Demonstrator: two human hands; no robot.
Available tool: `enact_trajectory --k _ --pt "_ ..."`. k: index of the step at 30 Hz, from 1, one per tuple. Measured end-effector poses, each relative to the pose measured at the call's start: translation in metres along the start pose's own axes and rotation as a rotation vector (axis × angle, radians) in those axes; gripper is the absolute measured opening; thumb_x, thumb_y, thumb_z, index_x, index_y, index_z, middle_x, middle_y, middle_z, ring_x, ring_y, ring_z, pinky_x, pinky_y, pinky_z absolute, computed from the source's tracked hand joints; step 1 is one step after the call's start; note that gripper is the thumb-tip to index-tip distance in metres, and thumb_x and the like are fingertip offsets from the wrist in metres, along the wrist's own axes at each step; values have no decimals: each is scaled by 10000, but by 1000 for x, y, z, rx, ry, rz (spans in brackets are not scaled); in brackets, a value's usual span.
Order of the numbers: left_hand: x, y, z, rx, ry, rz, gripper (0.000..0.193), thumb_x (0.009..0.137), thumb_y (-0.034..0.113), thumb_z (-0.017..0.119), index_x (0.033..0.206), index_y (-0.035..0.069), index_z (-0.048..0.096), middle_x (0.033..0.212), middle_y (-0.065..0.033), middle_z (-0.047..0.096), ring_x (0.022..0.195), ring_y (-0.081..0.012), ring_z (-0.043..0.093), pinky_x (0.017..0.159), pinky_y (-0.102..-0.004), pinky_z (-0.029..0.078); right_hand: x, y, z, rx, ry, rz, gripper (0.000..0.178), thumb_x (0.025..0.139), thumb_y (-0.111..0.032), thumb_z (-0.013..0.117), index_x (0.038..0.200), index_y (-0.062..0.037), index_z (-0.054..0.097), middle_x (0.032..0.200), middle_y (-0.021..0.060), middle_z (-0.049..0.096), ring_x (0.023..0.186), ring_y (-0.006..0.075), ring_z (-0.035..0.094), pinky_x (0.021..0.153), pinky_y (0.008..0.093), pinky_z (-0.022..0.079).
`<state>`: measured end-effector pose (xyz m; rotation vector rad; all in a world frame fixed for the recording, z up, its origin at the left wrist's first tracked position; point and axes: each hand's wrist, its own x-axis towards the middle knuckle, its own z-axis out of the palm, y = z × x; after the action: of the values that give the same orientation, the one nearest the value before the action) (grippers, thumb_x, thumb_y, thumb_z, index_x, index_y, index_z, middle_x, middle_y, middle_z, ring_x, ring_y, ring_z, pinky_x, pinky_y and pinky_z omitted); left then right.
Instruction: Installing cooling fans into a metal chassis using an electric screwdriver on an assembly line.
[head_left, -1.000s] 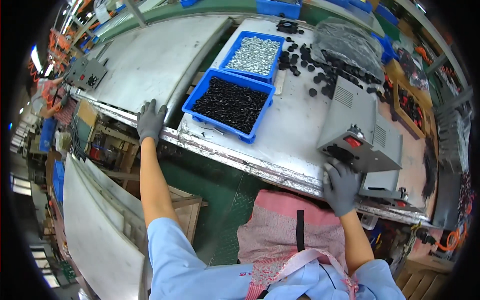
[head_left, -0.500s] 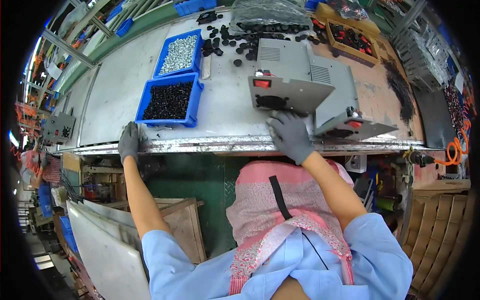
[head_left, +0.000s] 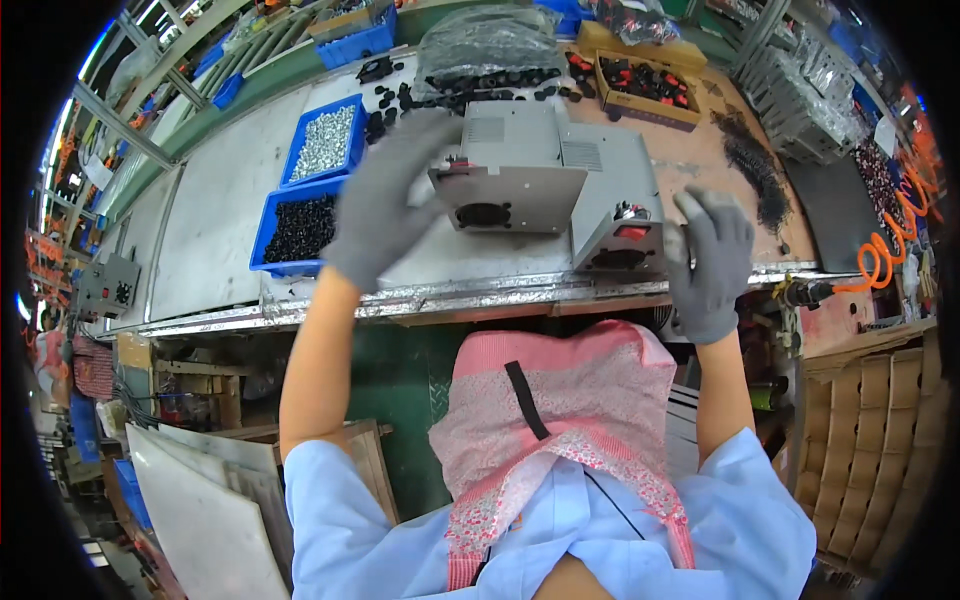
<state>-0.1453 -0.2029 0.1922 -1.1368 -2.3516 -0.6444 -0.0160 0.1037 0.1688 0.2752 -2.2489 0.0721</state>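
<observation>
Two grey sheet-metal housings stand side by side near the bench's front edge. The left housing (head_left: 520, 195) has a vented body and a front panel with a black round fitting. My left hand (head_left: 385, 205), in a grey glove, is raised by that panel's left end. Motion blurs it, but its fingers look stretched out with the thumb apart; no object shows in it. The right housing (head_left: 618, 180) carries a red switch (head_left: 632, 233) on its panel. My gloved right hand (head_left: 712, 260) curls at that panel's right end, thumb in front, hiding part of it.
Blue bins of black screws (head_left: 300, 228) and silver metal parts (head_left: 325, 143) stand to the left. Behind lie black caps (head_left: 480, 100), a clear plastic bag (head_left: 490, 45) and a carton of red-and-black switches (head_left: 650, 95). An orange coiled hose (head_left: 880, 255) hangs right.
My left hand has risen from the bench edge and swung right, past the bins to the left housing. My right hand has moved right, from the left housing to the right one.
</observation>
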Motion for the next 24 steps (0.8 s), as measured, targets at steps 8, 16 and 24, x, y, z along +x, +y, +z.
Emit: enact_trajectory --k 8,16,24 --pt "-8 53 54 261 -168 27 272 738 111 639 1004 149 598 885 -29 634 849 -236 596 789 -385 450 -63 -9 -31 -18 -263 32 296 757 -181 686 1022 -93 589 947 63 592 883 259 561 825 399 393" --pt "-79 82 67 310 -219 96 285 725 107 603 1010 111 592 909 -4 625 832 -187 593 741 -346 452 -110 -34 -30 -73 -221 104 334 640 -104 672 968 -121 613 985 27 606 919 226 575 838 379 379" --pt "-56 69 65 334 -92 127 267 700 97 607 965 136 611 867 21 616 789 -172 583 721 -345 442 -100 -23 -22 -82 -181 71 340 644 -113 675 977 -125 611 972 32 608 896 226 573 825 390 387"
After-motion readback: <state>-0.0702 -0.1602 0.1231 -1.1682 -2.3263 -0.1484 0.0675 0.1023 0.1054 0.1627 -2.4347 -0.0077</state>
